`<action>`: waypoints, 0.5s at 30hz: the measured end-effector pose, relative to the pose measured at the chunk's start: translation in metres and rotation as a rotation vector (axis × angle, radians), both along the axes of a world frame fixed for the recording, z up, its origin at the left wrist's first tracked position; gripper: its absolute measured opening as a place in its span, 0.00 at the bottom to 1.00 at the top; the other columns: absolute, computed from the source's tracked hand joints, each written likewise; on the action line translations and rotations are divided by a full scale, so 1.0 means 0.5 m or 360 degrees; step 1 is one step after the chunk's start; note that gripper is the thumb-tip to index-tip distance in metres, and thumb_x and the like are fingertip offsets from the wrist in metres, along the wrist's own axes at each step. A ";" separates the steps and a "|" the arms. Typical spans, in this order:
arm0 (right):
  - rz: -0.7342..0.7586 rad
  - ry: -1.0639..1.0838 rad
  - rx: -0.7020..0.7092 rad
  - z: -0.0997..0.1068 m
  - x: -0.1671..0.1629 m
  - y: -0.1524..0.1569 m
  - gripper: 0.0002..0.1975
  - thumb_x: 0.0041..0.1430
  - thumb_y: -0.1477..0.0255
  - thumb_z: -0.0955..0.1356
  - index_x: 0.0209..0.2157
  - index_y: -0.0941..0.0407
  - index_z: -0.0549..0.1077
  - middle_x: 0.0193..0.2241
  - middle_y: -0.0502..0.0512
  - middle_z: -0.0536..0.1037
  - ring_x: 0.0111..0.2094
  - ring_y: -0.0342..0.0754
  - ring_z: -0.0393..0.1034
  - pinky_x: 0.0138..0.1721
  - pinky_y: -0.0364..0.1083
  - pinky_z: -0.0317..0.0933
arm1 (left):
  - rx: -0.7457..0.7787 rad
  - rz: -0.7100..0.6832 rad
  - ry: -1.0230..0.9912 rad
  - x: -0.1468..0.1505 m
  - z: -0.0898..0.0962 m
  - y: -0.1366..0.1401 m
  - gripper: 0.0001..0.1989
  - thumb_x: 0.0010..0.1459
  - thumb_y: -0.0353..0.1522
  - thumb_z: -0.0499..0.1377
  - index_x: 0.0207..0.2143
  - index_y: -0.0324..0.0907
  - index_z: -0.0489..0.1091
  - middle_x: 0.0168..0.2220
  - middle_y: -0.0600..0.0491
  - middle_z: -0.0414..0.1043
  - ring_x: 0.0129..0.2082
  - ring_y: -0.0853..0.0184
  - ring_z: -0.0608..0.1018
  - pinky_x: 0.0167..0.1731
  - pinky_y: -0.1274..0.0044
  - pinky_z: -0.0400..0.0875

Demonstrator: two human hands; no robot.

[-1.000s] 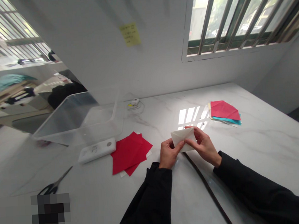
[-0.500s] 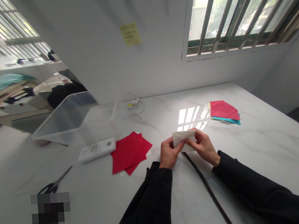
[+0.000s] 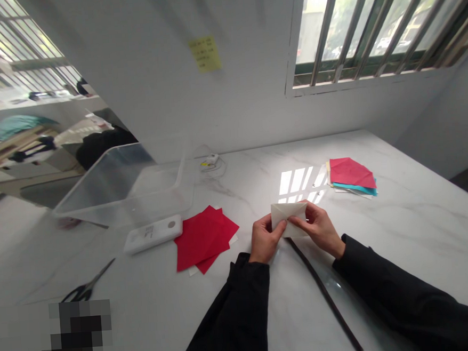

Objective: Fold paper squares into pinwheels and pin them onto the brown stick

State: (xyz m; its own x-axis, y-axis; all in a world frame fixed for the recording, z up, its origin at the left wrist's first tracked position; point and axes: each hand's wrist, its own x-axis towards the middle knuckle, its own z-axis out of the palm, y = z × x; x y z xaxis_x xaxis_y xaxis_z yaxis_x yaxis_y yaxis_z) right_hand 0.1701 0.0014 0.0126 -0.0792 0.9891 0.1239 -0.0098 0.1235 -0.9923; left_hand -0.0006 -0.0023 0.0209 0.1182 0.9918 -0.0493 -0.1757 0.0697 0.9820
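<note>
A small folded cream paper envelope [image 3: 288, 211] is held up between both hands, just over the table. My left hand [image 3: 264, 238] pinches its left side, thumb on the front face. My right hand [image 3: 321, 227] grips the right side, with its thumb pressed near the middle where the flaps meet. The fingers behind the paper are partly hidden. Below the hands a thin dark strip [image 3: 326, 294] lies slantwise on the table, its upper end close under the envelope. To the left lie overlapping red paper sheets [image 3: 202, 239].
A stack of coloured paper pieces [image 3: 352, 173] lies at the back right. On the left are a white oblong device [image 3: 153, 234], scissors [image 3: 91, 281] and a clear plastic bin [image 3: 119, 205]. A small white gadget with a cord [image 3: 212, 160] sits by the wall.
Both hands keep hold of the envelope. Its top edge is tilted slightly differently, and the thumbs have barely shifted. The whole view has moved a little.
</note>
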 end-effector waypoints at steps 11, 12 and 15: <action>0.0328 0.0194 -0.0365 -0.006 0.094 0.045 0.19 0.50 0.60 0.79 0.41 0.56 0.81 0.37 0.56 0.83 0.39 0.54 0.78 0.46 0.54 0.72 | 0.0169 0.0288 0.0416 -0.023 -0.001 0.011 0.15 0.60 0.41 0.61 0.38 0.40 0.79 0.29 0.51 0.78 0.26 0.68 0.75 0.30 0.77 0.68; 0.0393 0.0224 -0.0403 -0.010 0.112 0.052 0.18 0.49 0.61 0.79 0.39 0.56 0.81 0.35 0.55 0.83 0.37 0.53 0.77 0.45 0.53 0.71 | 0.0205 0.0357 0.0620 -0.022 -0.004 0.008 0.13 0.61 0.41 0.60 0.37 0.42 0.79 0.27 0.53 0.76 0.25 0.68 0.74 0.30 0.77 0.67; 0.0577 0.0291 -0.0444 -0.029 0.156 0.069 0.14 0.46 0.65 0.80 0.33 0.56 0.81 0.30 0.53 0.81 0.33 0.51 0.76 0.40 0.51 0.71 | 0.0348 0.0364 0.1226 -0.010 -0.010 -0.007 0.12 0.59 0.41 0.62 0.41 0.45 0.79 0.25 0.56 0.71 0.26 0.67 0.73 0.33 0.75 0.65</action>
